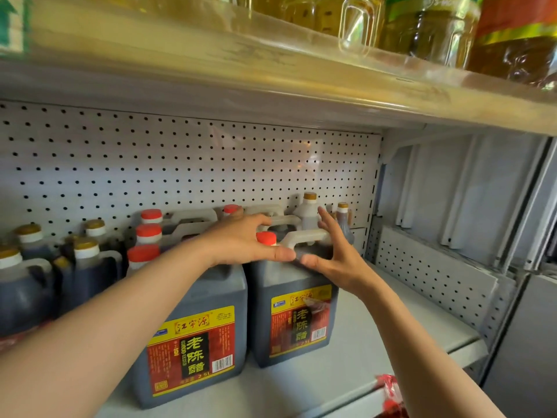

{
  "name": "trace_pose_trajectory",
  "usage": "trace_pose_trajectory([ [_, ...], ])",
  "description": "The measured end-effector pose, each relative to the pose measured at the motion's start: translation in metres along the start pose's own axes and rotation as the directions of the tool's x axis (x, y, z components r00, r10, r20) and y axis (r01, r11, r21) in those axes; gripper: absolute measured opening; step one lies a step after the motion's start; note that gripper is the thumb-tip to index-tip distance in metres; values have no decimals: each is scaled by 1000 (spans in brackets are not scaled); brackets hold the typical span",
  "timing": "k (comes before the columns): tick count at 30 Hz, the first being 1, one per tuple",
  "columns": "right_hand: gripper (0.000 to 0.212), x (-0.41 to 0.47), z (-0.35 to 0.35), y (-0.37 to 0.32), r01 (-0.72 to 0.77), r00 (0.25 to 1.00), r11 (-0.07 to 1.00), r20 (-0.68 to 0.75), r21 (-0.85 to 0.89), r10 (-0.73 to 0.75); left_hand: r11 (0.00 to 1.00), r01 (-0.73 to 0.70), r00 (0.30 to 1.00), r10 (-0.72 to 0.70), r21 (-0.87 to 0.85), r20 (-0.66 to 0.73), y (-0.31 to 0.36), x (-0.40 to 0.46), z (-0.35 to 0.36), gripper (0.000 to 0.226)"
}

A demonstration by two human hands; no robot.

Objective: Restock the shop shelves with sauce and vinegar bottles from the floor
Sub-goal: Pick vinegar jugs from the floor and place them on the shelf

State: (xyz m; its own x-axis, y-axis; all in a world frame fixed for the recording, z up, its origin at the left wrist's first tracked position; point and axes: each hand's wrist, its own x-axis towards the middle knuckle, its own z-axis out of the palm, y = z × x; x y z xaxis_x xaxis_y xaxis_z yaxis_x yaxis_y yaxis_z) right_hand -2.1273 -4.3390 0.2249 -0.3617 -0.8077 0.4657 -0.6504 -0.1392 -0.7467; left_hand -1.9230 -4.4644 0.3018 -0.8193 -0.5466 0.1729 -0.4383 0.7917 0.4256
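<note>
Vinegar jug (294,303), the right one of the front pair, stands upright on the shelf (376,342), label facing me, touching or nearly touching its twin jug (193,336) on the left. Red cap (266,238) sits front-left on top; white handle (304,238) runs back from it toward the pegboard (180,164).

Left hand (244,242) comes in over the twin jug, fingers straight, tips at the jug's top near the cap, thumb on its shoulder. Grip wide, holding nothing. Right hand (334,257) is beside the handle on the right, fingers spread and upright, thumb touching the shoulder. Also wide, not wrapped round the handle.

Jug sits directly under and between both hands; right hand is nearer the handle. I'd judge this as nudging the jug square against its neighbour or pushing it back. More jugs and smaller bottles (90,251) stand behind and left. Bare shelf to the right.
</note>
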Motion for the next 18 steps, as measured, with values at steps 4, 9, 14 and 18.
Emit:
trace_pose_trajectory([
  [4, 129, -11, 2, 2, 56, 994, 998, 95, -22, -54, 982, 50, 998, -57, -184, -35, -2, 5, -5, 123],
  [9, 100, -16, 6, -10, 3, 998, 999, 61, 53, -6, 956, 168, 984, -176, -240, -14, -4, 21, 3, 128],
  [14, 69, -18, 10, -25, -62, 998, 997, 22, 49, 61, 975, 158, 983, -170, -156, -66, -2, 21, 2, 109],
  [18, 60, -14, 12, -20, -50, 998, 999, 30, 4, 50, 987, 123, 992, -127, -99, -29, 0, 17, 0, 122],
])
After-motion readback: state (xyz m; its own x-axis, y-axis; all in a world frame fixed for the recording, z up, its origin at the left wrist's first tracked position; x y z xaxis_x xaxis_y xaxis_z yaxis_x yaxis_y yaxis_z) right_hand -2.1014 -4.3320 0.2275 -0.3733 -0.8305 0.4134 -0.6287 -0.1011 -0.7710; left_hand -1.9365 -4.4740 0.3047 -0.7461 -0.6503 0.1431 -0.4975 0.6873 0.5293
